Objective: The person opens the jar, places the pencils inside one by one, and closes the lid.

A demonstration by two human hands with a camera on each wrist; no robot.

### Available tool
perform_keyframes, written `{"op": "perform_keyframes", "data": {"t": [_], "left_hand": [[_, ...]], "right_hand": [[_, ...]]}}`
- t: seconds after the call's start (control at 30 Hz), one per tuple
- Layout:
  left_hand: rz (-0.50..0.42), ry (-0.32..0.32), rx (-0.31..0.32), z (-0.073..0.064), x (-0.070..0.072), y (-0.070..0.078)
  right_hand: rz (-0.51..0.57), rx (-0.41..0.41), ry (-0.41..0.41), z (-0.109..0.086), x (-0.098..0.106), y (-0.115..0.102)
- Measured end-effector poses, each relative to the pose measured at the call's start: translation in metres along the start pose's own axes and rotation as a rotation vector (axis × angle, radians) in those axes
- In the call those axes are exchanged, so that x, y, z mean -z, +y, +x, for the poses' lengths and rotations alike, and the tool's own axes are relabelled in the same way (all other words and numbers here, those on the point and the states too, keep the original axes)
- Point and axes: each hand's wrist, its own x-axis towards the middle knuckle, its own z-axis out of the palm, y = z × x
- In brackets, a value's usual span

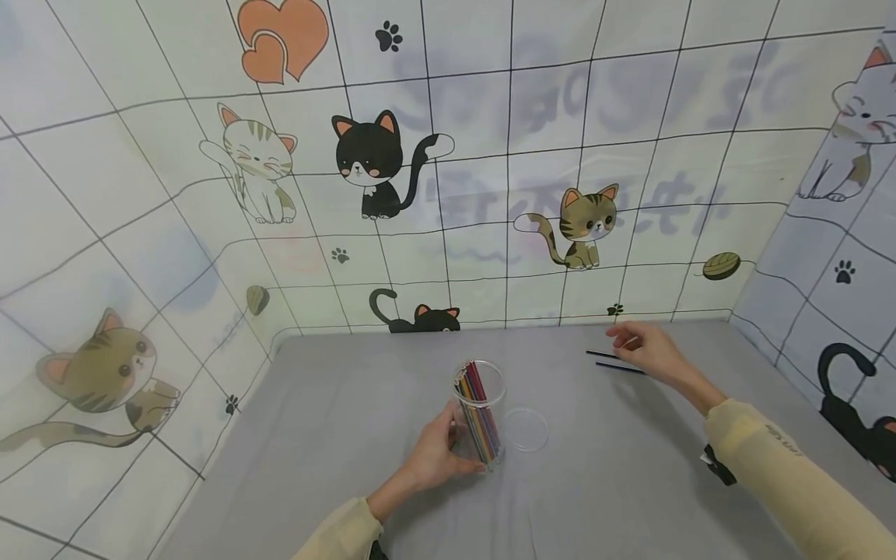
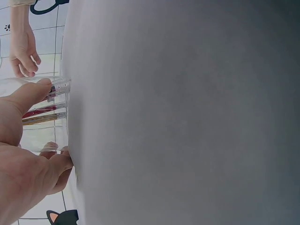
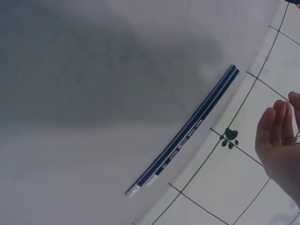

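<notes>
My left hand [image 1: 435, 449] grips a clear plastic jar [image 1: 495, 389] low on its side, thumb and fingers round it. Inside lean several coloured pencils [image 1: 483, 426], red, yellow and purple among them. The left wrist view shows the thumb across the jar [image 2: 61, 136] near its base. At the right, my right hand [image 1: 651, 354] hovers with loosely bent fingers, holding nothing. Close by it lie two dark pencils [image 1: 619, 367] on the table. In the right wrist view these pencils [image 3: 185, 133] lie side by side, with printed lettering and pale ends.
A round clear lid [image 1: 526, 430] lies flat just right of the jar. The grey table [image 1: 336, 404] meets a cloth wall [image 1: 476, 257] printed with cats and grid lines at its back and sides.
</notes>
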Motion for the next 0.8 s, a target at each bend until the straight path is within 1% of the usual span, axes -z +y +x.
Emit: {"op": "perform_keyframes", "data": {"t": [0.27,0.6,0.8], "left_hand": [[0.000,0.003,-0.008,0.000,0.000,-0.003],[-0.014,-0.006,-0.012,0.001,0.000,-0.002],[0.005,-0.017,-0.010,0.000,0.001,-0.004]], "right_hand": [[-0.015,0.009,0.019,0.000,-0.006,0.011],[-0.023,-0.050,0.025,0.001,-0.016,0.027],[-0.039,-0.043,0.040,0.001,-0.022,0.036]]}}
